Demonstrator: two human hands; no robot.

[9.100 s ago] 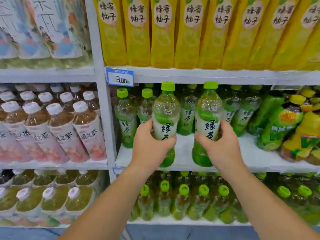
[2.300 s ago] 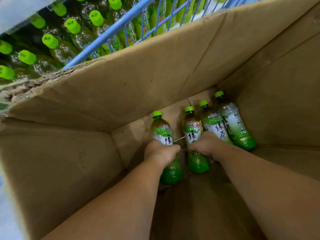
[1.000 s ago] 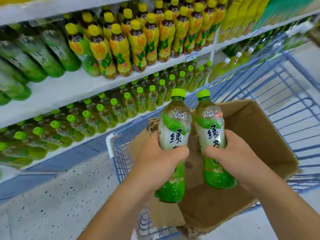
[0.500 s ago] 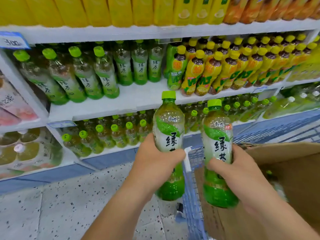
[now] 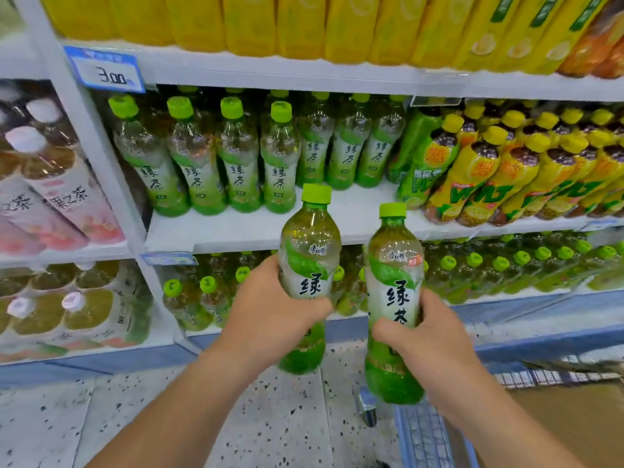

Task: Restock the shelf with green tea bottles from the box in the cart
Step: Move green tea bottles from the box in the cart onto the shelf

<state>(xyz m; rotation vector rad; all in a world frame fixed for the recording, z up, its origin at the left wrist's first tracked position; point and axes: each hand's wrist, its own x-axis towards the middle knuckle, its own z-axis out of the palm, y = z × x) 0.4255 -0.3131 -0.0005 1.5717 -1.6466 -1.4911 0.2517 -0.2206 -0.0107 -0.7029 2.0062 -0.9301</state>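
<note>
We grip one green tea bottle (image 5: pixel 309 265) in our left hand (image 5: pixel 270 319) and another bottle (image 5: pixel 393 298) in our right hand (image 5: pixel 429 336), both upright before the shelf (image 5: pixel 236 231) edge, bare room behind it.

Two green tea bottles (image 5: pixel 309 251) up front — one in the left grip (image 5: pixel 270 319), one in the right grip (image 5: pixel 429 336). Middle shelf (image 5: pixel 236 229) has four more in its front row, at least three further back. One price tag (image 5: pixel 106 70), reading 3.00.

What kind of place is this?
Probably a shop's drinks aisle: a white shelf lined with tea bottles, a price tag reading 3.00, a blue cart at lower right. The left hand grips the left bottle, the right hand the right bottle.
</note>
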